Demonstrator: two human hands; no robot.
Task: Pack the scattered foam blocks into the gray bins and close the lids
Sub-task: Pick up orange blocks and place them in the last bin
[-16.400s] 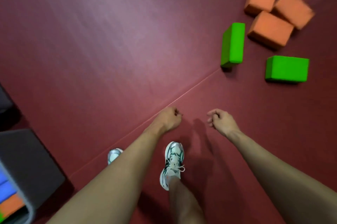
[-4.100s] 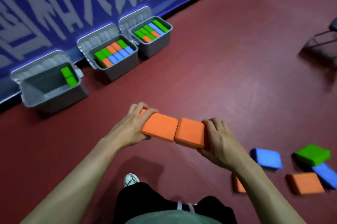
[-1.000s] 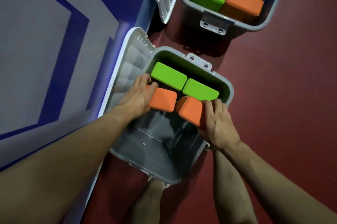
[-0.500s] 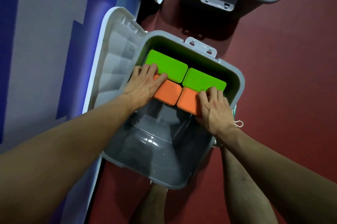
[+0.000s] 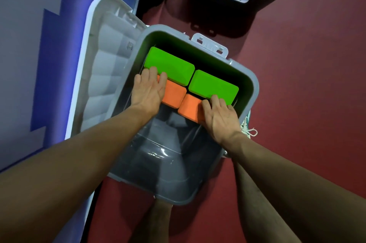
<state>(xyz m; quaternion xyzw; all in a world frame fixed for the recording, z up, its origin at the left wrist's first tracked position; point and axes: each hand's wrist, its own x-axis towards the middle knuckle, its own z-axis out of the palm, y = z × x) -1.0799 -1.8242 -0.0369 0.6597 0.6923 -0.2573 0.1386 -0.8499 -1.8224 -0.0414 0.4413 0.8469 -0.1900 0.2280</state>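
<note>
Two orange blocks (image 5: 174,94) are being pressed flat by the left hand (image 5: 148,90) and right hand (image 5: 219,117), fingers straight, inside the gray bin (image 5: 251,88). They are being kept end to end against two green blocks (image 5: 213,86) at the far wall; the smooth near half is being left open.

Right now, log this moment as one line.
left hand: pressing orange block | right hand: pressing orange block | gray bin: two green blocks inside, lid open
</note>
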